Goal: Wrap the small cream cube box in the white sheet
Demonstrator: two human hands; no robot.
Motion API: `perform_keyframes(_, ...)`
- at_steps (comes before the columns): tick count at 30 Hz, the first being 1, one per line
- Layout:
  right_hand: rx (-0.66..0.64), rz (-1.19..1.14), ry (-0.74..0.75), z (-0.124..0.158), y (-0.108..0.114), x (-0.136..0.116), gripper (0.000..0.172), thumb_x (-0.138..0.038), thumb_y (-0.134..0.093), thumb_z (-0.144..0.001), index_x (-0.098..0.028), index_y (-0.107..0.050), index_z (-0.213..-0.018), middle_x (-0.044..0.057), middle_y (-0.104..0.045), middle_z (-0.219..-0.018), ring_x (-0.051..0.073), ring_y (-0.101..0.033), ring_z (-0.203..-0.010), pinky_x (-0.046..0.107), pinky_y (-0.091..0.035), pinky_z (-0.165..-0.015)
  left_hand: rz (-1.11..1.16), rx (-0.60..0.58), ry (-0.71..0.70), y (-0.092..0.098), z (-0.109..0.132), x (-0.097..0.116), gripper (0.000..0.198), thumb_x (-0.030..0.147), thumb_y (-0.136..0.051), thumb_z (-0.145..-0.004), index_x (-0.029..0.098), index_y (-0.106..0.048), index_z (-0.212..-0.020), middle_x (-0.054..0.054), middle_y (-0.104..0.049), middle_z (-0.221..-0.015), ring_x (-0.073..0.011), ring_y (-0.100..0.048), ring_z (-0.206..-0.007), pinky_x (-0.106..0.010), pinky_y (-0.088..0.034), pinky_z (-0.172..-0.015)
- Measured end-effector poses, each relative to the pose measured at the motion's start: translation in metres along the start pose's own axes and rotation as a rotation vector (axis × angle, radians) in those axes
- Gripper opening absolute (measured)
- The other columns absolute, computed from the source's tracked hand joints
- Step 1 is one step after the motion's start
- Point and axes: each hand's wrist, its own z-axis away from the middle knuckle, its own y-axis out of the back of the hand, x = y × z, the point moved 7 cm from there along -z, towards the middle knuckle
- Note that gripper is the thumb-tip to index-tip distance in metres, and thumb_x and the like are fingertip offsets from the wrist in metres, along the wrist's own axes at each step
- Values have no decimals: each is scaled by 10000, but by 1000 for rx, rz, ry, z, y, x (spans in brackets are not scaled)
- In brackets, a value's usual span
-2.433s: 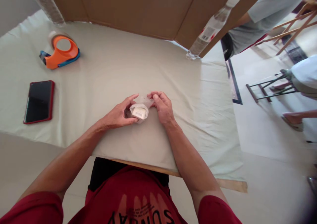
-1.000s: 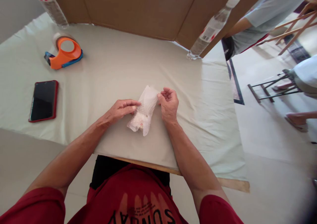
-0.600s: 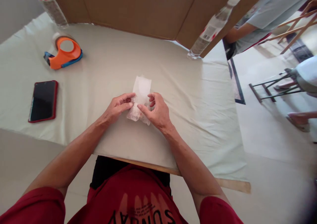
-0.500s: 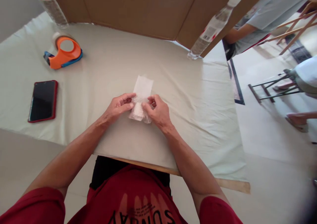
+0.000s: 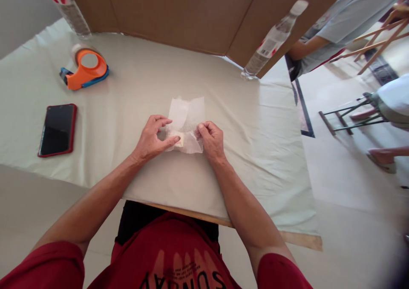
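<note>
A small pale box (image 5: 179,141) with faint print lies on a sheet of translucent bubble wrap (image 5: 191,110), which is spread out on the cloth. The thumb of my left hand (image 5: 153,136) rests on the box, while its fingers are apart at the sheet's left edge. On the other side, my right hand (image 5: 211,139) pinches the right edge of the bubble wrap between thumb and forefinger. The left thumb covers part of the box.
An orange tape dispenser (image 5: 87,70) and a red-cased phone (image 5: 58,130) lie on the left of the cloth-covered table (image 5: 134,80). Water bottles (image 5: 266,46) stand by a cardboard panel (image 5: 179,14) at the back. A person's arm (image 5: 308,46) shows at right.
The bubble wrap that was folded over the box has been unfolded to the right, baring the box. My right hand has moved slightly right with its edge; my left thumb has come onto the box.
</note>
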Motion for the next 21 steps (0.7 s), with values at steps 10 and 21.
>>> perform_keyframes(10,16,-22,12,0,-1,3,185,-383,-596,-849,-223,-578,-758,-33,-589,-665,121,-536,-614,283,-466,-650,159,79,269,8,-3,-15,185,354,-666,-733,183,-616,-683,6,-584,-684,-124,-494,-626,-257,-422,-589)
perform_keyframes(21,101,-19,33,-10,15,9,178,-402,-604,-813,-237,-554,-861,-48,-568,-641,132,-555,-601,290,-475,-621,506,194,548,14,-4,-47,223,343,-700,-627,172,-560,-653,0,-601,-658,-117,-566,-571,-245,-516,-510)
